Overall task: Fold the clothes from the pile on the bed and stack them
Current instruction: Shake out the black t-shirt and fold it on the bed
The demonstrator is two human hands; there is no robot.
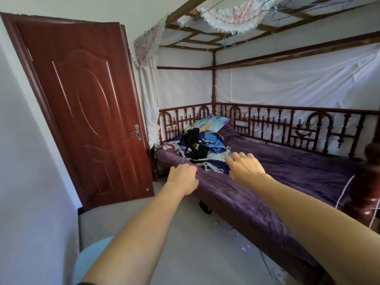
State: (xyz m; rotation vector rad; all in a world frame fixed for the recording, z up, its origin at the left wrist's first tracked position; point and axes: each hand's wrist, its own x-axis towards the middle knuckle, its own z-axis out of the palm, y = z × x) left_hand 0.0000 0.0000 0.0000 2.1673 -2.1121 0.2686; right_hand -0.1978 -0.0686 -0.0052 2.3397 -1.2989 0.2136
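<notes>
Your left hand (182, 178) was loosely curled, holding nothing, at the bed (287, 171) edge. Right hand (245, 167) was spread, empty, reaching the clothes pile (202, 146) beside the pillow (207, 121).

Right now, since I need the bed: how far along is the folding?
Done: nothing; no folded stack shows on the bed. In hand: left hand and right hand reach toward the pile of clothes, holding no garment. Left: the whole jumbled pile beside the pillow.

One clothes pile (202, 150), one pillow (207, 122), one bed (298, 167), one door (86, 112)
</notes>
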